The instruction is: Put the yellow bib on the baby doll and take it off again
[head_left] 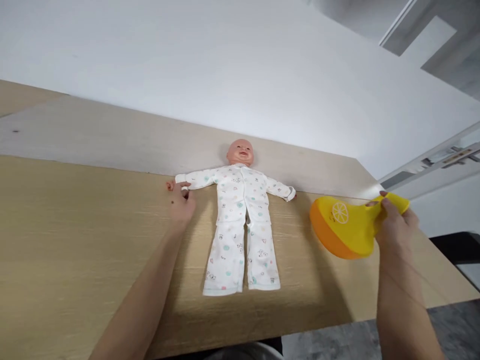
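Note:
On its back in the middle of the table lies a baby doll [240, 152], dressed in a white printed top [243, 192] and matching trousers [227, 255]. Both its arms are stretched out to the sides. By the sleeve at the left of the view is my left hand [182, 205], its fingers apart beside the cuff; whether they touch the cloth I cannot tell. To the doll's other side, my right hand [395, 225] grips a yellow baby bib [352, 225] by its neck part. The bib has an orange lower edge and a citrus-slice print, and hangs tilted above the table.
The wooden table [75, 250] runs across the view, with a paler strip [112, 132] along its back against a white wall [187, 60]. At the right are a door handle [461, 156] and a dark object [455, 246] past the table edge. Grey floor [330, 335] shows below.

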`<action>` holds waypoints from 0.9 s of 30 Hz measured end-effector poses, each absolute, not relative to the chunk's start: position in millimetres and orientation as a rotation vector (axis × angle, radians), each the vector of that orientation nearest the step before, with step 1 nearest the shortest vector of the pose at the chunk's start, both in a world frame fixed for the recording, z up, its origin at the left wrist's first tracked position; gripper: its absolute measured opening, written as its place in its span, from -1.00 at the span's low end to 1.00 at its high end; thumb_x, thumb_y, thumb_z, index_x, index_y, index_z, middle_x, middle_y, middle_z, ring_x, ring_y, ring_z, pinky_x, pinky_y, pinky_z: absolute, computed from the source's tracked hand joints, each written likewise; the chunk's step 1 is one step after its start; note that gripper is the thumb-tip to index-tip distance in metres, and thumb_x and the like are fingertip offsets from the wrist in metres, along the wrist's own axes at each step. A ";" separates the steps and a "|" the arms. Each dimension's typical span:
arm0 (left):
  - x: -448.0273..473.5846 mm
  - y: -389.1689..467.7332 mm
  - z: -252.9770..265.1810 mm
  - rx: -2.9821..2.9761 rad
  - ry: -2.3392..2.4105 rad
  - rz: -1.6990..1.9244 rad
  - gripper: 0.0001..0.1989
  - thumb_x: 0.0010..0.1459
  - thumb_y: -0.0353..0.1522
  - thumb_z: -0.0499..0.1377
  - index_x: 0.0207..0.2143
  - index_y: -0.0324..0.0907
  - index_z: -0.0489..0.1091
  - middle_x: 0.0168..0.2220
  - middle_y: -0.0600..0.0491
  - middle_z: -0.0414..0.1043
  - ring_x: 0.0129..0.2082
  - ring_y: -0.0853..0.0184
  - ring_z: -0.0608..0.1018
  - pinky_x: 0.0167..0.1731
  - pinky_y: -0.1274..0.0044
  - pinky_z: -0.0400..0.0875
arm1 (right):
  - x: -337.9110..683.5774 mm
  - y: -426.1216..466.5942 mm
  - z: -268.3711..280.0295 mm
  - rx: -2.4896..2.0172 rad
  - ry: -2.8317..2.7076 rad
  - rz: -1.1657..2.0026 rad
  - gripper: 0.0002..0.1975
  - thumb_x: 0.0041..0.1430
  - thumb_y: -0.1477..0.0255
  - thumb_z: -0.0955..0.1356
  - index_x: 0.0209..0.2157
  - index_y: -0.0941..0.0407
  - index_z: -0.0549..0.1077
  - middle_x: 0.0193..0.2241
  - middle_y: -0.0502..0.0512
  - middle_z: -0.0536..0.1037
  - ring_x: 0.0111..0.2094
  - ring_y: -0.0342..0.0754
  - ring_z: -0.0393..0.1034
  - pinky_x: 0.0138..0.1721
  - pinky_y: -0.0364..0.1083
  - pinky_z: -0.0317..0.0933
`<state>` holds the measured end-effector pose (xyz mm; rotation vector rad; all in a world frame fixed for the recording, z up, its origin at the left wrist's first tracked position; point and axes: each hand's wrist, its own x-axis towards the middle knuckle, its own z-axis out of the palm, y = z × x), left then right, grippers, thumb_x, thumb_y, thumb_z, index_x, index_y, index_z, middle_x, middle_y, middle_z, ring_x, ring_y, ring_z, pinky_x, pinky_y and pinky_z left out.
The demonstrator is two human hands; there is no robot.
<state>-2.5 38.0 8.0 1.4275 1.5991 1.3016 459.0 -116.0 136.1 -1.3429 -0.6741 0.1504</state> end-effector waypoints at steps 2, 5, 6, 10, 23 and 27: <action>8.5 35.0 15.6 1.528 1.541 1.345 -0.80 0.06 -0.35 0.11 -0.21 -0.04 0.30 -0.67 0.24 0.14 -0.63 0.33 0.26 -0.47 0.48 0.21 | 435.6 -100.0 152.1 -1.278 -0.748 0.166 -0.64 -0.13 0.39 0.42 -0.21 0.19 0.52 -0.58 0.06 0.44 -0.58 -0.15 0.30 -0.47 -0.13 0.20; 32.9 34.7 38.6 1.595 1.501 1.365 -0.77 0.10 -0.27 0.13 -0.16 -0.05 0.33 -0.60 0.19 0.30 -0.52 0.30 0.41 -0.35 0.48 0.27 | 402.9 -79.7 176.6 -1.195 -0.877 0.226 -0.61 -0.04 0.38 0.42 -0.13 0.22 0.52 -0.59 0.07 0.44 -0.59 -0.16 0.30 -0.47 -0.14 0.18; 40.7 37.0 48.8 1.579 1.499 1.334 -0.72 0.11 -0.23 0.14 -0.10 -0.05 0.33 -0.55 0.16 0.38 -0.44 0.28 0.47 -0.30 0.47 0.29 | 393.1 -73.3 185.0 -1.162 -0.918 0.252 -0.60 -0.01 0.38 0.42 -0.11 0.24 0.52 -0.59 0.07 0.43 -0.58 -0.15 0.31 -0.47 -0.14 0.18; 58.6 58.6 90.9 1.435 1.286 1.045 -0.44 0.10 0.06 0.13 0.03 -0.06 0.32 -0.43 0.04 0.54 -0.31 0.17 0.57 -0.28 0.43 0.35 | 355.6 -45.3 211.9 -1.034 -1.018 0.376 -0.55 0.03 0.38 0.42 -0.03 0.26 0.47 -0.56 0.04 0.43 -0.54 -0.20 0.29 -0.46 -0.19 0.16; 54.0 85.5 103.7 1.213 0.450 1.051 -0.39 -0.19 -0.01 0.36 -0.13 -0.20 0.58 0.01 -0.13 0.53 0.09 -0.07 0.49 -0.03 0.32 0.44 | 285.7 50.9 153.6 -0.975 -1.020 1.038 -0.45 0.03 0.27 0.41 0.07 0.07 0.34 -0.33 0.01 0.55 -0.55 -0.23 0.30 -0.47 -0.20 0.24; 56.1 90.5 105.3 1.260 0.723 1.166 -0.59 -0.11 -0.07 0.36 -0.30 -0.17 0.62 -0.04 -0.07 0.56 0.03 0.00 0.53 -0.06 0.35 0.44 | 285.0 65.5 138.2 -0.833 -0.981 1.022 -0.50 0.04 0.24 0.42 0.03 0.02 0.34 -0.02 0.05 0.50 -0.22 -0.12 0.47 -0.22 -0.12 0.36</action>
